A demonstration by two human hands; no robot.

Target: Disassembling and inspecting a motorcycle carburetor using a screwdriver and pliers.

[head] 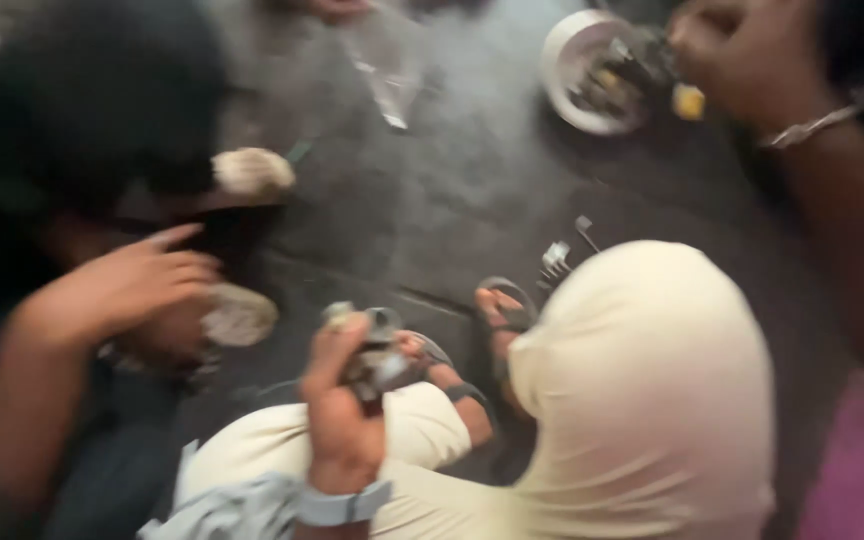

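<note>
Metal part (377,362), small, greyish, blurred: lower centre of frame, above cream-trousered knees (642,380). Right hand (342,410): fingers curled round the part, gripping it. Left hand: not seen. Sandalled feet (502,315) just right of part. Another person's hand (127,285) at left, fingers spread. White bowl (562,50), upper right, on dark floor (452,190).

Whole shot is motion-smeared, so fine detail is gone. The small metal part (377,360) gripped by the hand (337,410) at lower centre is too blurry to identify, and the fingers cover most of it. Can't tell whose hand it is either, its wrist runs off the bottom edge. The white bowl (592,70) at upper right holds dark bits that can't be made out. A dark blob fills the upper left. The braceleted arm (832,190) is cropped at the right edge.
</note>
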